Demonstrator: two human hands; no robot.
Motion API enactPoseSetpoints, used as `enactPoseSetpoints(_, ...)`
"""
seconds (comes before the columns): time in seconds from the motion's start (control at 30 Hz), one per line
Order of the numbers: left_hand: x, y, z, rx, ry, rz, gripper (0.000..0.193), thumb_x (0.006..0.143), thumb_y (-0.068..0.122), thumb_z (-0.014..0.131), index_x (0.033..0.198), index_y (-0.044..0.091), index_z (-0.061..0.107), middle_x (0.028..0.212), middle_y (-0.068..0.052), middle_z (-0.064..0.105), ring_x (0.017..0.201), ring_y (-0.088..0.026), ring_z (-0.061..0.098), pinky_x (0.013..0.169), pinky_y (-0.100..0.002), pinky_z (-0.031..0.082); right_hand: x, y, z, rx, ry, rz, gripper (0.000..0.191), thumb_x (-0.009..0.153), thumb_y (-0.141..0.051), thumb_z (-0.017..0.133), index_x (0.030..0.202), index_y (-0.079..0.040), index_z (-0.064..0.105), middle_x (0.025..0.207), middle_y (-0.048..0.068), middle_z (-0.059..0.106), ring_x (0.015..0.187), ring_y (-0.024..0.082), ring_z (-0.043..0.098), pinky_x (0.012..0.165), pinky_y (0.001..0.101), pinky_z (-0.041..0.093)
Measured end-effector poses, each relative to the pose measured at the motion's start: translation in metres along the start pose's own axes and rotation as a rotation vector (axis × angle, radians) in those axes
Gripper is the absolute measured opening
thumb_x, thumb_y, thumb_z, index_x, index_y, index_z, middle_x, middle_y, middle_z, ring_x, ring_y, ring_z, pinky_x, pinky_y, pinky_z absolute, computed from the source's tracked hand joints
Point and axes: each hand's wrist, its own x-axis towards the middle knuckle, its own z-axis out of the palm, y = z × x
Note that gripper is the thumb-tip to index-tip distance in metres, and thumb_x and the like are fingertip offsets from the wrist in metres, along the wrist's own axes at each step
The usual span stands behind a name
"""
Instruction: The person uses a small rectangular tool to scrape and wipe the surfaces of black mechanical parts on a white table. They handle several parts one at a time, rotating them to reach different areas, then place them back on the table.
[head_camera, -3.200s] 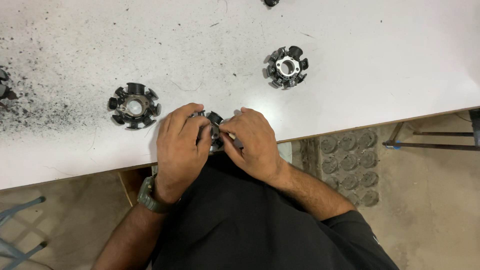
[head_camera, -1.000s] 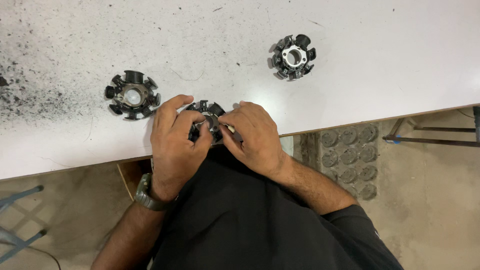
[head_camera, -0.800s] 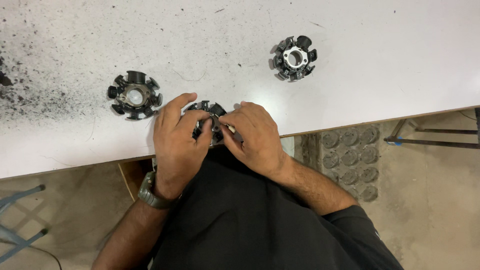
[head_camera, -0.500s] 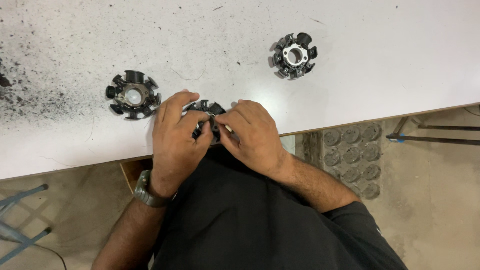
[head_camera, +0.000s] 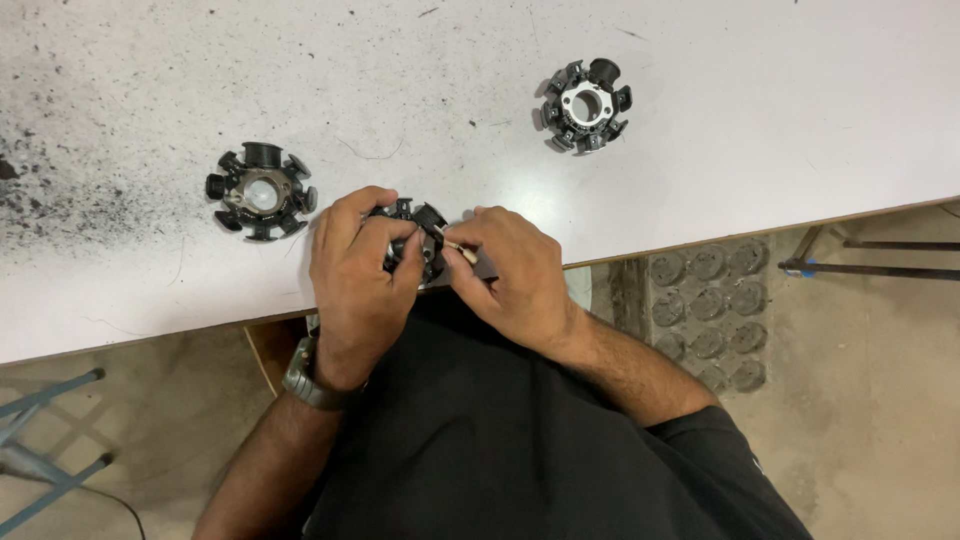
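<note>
stator core (head_camera: 415, 240) sits clasped in left hand (head_camera: 355, 285) grip.

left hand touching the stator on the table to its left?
Apart. The head view shows bare white table between the left hand and that stator; the hand grips a different stator at the table edge.

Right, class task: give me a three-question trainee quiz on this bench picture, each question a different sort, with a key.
1. How many black toothed rings show on or over the white table?
2. True or false: the left hand holds a ring at the table's near edge.
3. What does the right hand pinch? A) a hammer B) a thin pale stick C) a cup

Key: 1. three: left ring, far ring, held ring. 2. true. 3. B.
</note>
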Motion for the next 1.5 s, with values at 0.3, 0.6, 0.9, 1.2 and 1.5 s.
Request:
enactPoseSetpoints(0.3, -0.001, 0.001, -0.009, -0.003, -0.044, -0.006, 0.016, 0.09, 0.005, 0.08, 0.105, 0.004, 0.076, 0.132, -0.012, 0.066, 0.117, -0.029, 0.064, 0.098, -0.043, 0.053, -0.003, -0.002, 0.002, -0.014, 0.011, -0.015, 0.022, 0.091, -0.003, 0.079, 0.107, -0.006, 0.064, 0.101, 0.008, 0.07, 0.094, 0.027, 0.07, 0.098, 0.043, 0.058)
enactPoseSetpoints(0.6, -0.003, 0.004, -0.007, 0.044, 0.0, 0.023, 0.018, 0.085, 0.003, 0.083, 0.101, 0.002, 0.076, 0.129, -0.011, 0.067, 0.114, -0.029, 0.064, 0.097, -0.042, 0.052, -0.002, 0.0, 0.009, -0.107, 0.011, -0.044, 0.025, 0.089, -0.004, 0.08, 0.108, -0.005, 0.065, 0.105, 0.009, 0.071, 0.103, 0.028, 0.071, 0.101, 0.0458, 0.056)
enactPoseSetpoints(0.9, -0.004, 0.003, -0.004, 0.054, 0.01, 0.007, 0.016, 0.086, 0.005, 0.083, 0.101, 0.003, 0.076, 0.127, -0.011, 0.067, 0.114, -0.028, 0.063, 0.097, -0.041, 0.052, -0.001, 0.002, 0.01, -0.104, -0.005, -0.046, 0.024, 0.09, -0.003, 0.08, 0.11, -0.005, 0.065, 0.104, 0.008, 0.072, 0.1, 0.026, 0.07, 0.1, 0.0445, 0.056)
enactPoseSetpoints(1.2, -0.004, 0.003, -0.002, 0.052, 0.007, -0.017, 0.015, 0.087, 0.005, 0.083, 0.101, 0.003, 0.076, 0.127, -0.01, 0.067, 0.115, -0.027, 0.063, 0.098, -0.041, 0.052, -0.005, 0.001, 0.007, -0.104, 0.001, -0.051, 0.024, 0.089, -0.003, 0.08, 0.108, -0.006, 0.066, 0.103, 0.008, 0.071, 0.103, 0.026, 0.071, 0.103, 0.0464, 0.057)
enactPoseSetpoints(1.5, -0.003, 0.003, -0.003, 0.05, -0.007, -0.011, 0.014, 0.088, 0.004, 0.082, 0.1, 0.002, 0.075, 0.127, -0.011, 0.067, 0.115, -0.027, 0.063, 0.098, -0.04, 0.052, -0.003, 0.002, 0.01, -0.105, -0.001, -0.055, 0.025, 0.09, -0.003, 0.08, 0.109, -0.005, 0.065, 0.104, 0.008, 0.071, 0.102, 0.027, 0.07, 0.102, 0.0457, 0.057)
